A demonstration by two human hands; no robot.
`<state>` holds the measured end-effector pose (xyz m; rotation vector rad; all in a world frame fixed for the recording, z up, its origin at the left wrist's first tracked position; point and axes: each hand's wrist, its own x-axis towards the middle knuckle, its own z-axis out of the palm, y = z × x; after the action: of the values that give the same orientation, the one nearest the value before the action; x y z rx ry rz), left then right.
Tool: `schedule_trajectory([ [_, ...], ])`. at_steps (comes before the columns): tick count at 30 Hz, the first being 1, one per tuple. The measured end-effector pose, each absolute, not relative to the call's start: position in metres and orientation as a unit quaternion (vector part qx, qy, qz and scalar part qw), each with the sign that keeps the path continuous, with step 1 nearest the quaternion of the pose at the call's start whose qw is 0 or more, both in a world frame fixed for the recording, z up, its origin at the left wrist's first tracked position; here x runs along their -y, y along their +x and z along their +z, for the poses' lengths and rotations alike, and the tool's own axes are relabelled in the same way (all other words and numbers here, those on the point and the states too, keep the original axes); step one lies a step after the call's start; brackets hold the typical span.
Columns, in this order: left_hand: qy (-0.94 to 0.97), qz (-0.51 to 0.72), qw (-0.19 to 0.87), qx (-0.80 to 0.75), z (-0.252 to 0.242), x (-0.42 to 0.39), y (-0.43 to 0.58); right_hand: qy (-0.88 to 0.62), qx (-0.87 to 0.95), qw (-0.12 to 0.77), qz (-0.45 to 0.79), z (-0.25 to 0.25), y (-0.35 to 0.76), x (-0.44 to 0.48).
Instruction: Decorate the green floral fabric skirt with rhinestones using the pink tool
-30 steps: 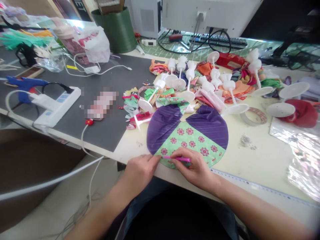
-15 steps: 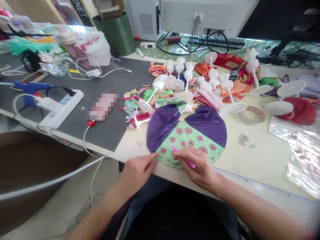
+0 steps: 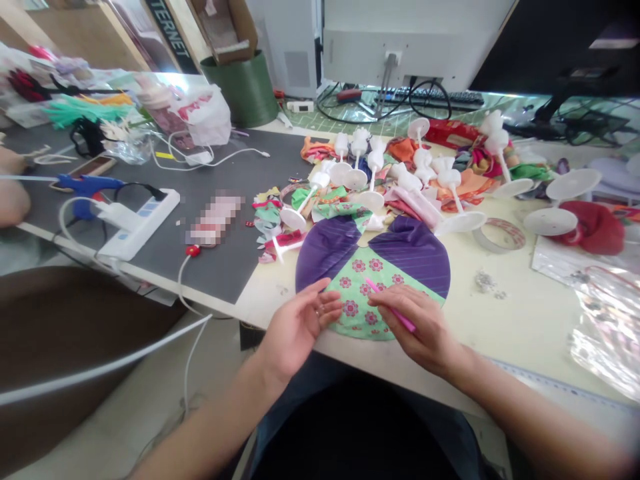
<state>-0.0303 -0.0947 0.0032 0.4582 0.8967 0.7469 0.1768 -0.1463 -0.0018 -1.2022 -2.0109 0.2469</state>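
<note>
Our left hand (image 3: 300, 330) is open, its left fingers (image 3: 327, 301) spread and empty, curving over the near edge of a round cloth panel (image 3: 360, 307) of green floral and purple striped fabric. We can't tell whether they actually touch it. Our right hand (image 3: 417, 327) is closed around a slim pink pen (image 3: 395, 311), pinching it between the thumb and right fingers (image 3: 400, 298). Its tip sticks out past our fingertips, angled over the green floral section.

The panel lies flat on the desk (image 3: 545, 320), directly beneath both hands, with its purple sections reaching away beyond our fingers. It looks light, soft and limp, so it would probably slide or ruck on the smooth surface under a light touch. The safest hold looks like flat fingertip pressure on the green section, just ahead of our left fingers, or a pinch at the rim nearest our hands. The pen looks light and stiff, and is best held by the shaft, where our fingers already are.

Beyond the panel, white plastic stands (image 3: 463, 223) sit among colourful fabric scraps (image 3: 345, 212), with a roll of tape (image 3: 500, 235) to the right of our hands.
</note>
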Motion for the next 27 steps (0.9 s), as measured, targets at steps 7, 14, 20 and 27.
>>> schedule_trajectory([
  [7, 0.142, 0.358, 0.854, -0.348, 0.006, 0.096, -0.004, -0.464, 0.756, 0.453, 0.092, -0.006, 0.178, 0.148],
  [14, 0.167, 0.354, 0.853, -0.344, 0.001, 0.097, -0.002, -0.435, 0.752, 0.478, 0.129, 0.000, 0.184, 0.154],
  [20, 0.169, 0.352, 0.857, -0.335, -0.001, 0.097, -0.003, -0.425, 0.757, 0.477, 0.139, -0.004, 0.182, 0.157],
  [27, 0.170, 0.342, 0.864, -0.327, 0.001, 0.096, -0.005, -0.422, 0.773, 0.448, 0.153, -0.007, 0.178, 0.157],
])
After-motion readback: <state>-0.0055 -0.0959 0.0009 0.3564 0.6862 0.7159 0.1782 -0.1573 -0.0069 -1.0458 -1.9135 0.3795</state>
